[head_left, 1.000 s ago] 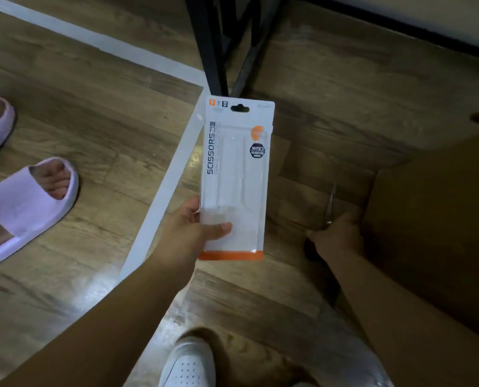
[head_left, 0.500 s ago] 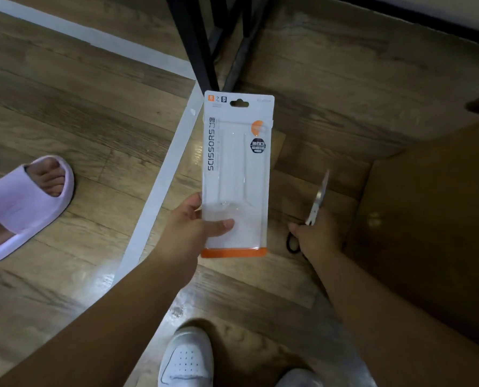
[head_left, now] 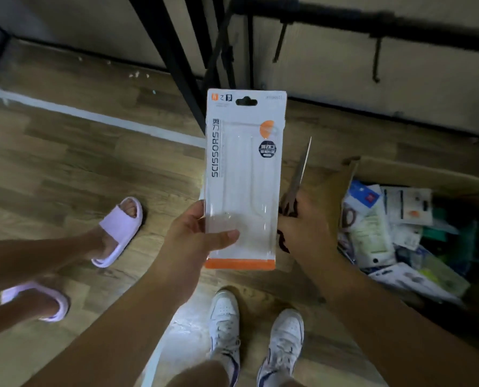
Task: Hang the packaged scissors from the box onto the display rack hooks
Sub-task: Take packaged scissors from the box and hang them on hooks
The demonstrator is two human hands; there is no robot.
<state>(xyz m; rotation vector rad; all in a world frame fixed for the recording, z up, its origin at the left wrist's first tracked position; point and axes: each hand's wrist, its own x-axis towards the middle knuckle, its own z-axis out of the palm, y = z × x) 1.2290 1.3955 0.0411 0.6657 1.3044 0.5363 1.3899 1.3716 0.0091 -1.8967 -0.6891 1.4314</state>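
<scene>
View has tilted up, so the rack hooks and box show now. Left hand pinches the empty-looking scissors package upright; right hand grips bare scissors.

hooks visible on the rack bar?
2. One rack hook hangs left on the bar, another further right. More may lie outside the view.

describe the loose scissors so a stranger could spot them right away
Start at the open cardboard box on the right; just left of it is the right hand. It grips bare scissors, blades pointing up, beside the white blister pack. They alone are unpackaged.
</scene>
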